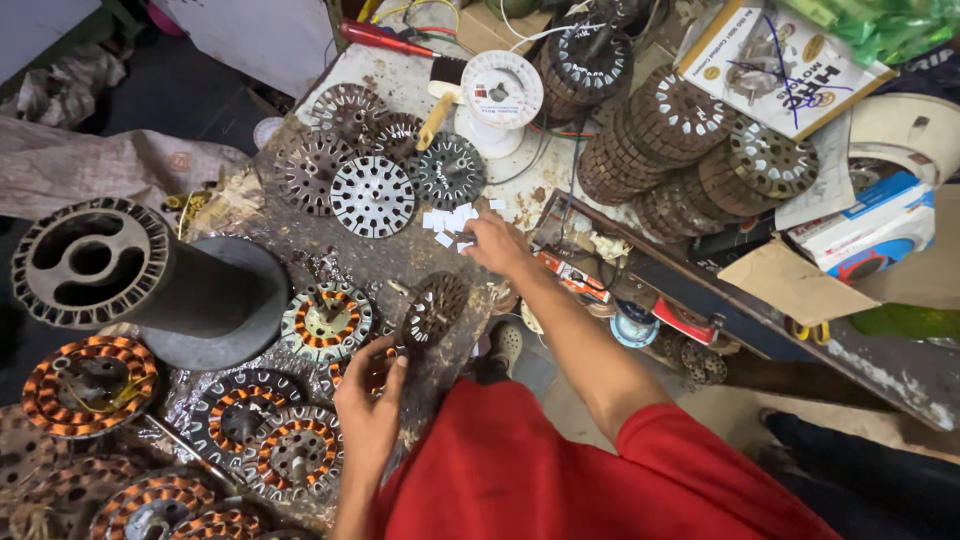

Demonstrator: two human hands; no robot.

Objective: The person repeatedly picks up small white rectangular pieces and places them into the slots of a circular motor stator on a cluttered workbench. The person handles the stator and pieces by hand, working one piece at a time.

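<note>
Left hand (368, 405) gripping one bare stator core (434, 308), right hand (497, 245) pinching one white paper slip (447, 221).

Centre surface (330, 250) bare patch passable; tall black stand (190, 290) blocks left, stator stacks (680, 140) crowd upper right.

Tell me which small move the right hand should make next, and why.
Probably pinch one slip and lift it: the right hand has its fingers at the pile of small white paper slips, while the left hand holds the dark round slotted metal core, bare of copper.
</note>
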